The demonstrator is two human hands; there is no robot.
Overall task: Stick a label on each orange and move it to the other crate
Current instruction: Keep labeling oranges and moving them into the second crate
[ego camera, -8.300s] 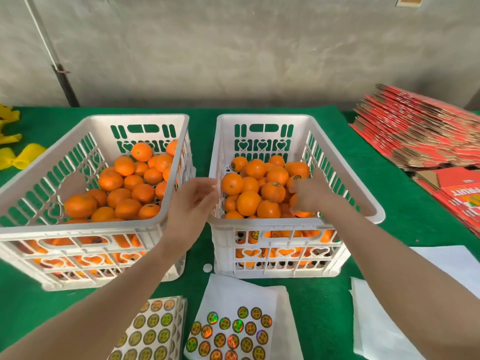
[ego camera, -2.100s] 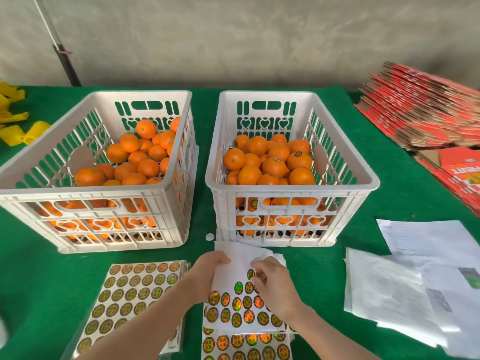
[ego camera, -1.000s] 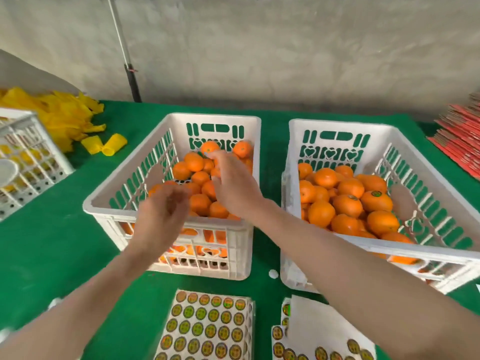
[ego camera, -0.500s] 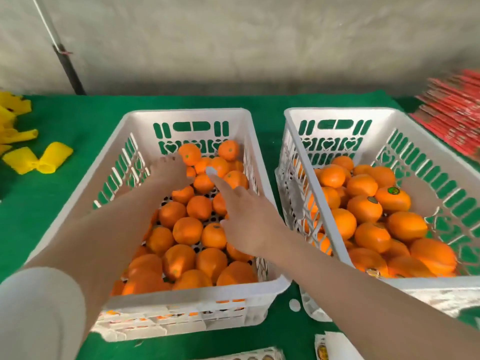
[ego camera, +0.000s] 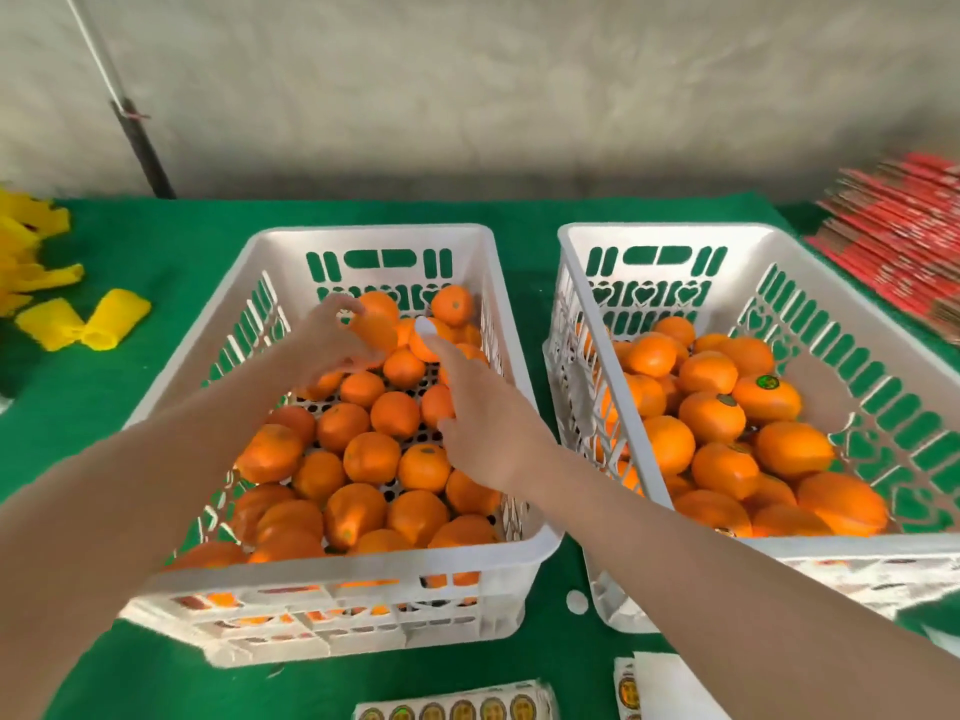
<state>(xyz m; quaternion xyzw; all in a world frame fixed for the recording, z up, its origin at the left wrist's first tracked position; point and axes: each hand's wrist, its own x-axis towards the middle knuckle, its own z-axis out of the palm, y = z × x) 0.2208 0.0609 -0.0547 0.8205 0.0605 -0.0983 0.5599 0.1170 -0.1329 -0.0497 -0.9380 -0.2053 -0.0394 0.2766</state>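
The left hand point(ego camera: 332, 340) grips an orange point(ego camera: 376, 330) at the far end of the left crate point(ego camera: 363, 563). The right hand point(ego camera: 483, 428) hovers just beside it, forefinger straight, a white label point(ego camera: 426, 326) stuck on its tip

Your left crate point(ego camera: 363, 232) is heaped with bare oranges point(ego camera: 371, 457), one orange point(ego camera: 375, 330) gripped in your left hand point(ego camera: 332, 340) at its far end. A pale round label point(ego camera: 426, 326) sits on your right hand's point(ego camera: 483, 428) fingertip; some fruit in the right crate point(ego camera: 665, 232) wears green labels point(ego camera: 767, 381).
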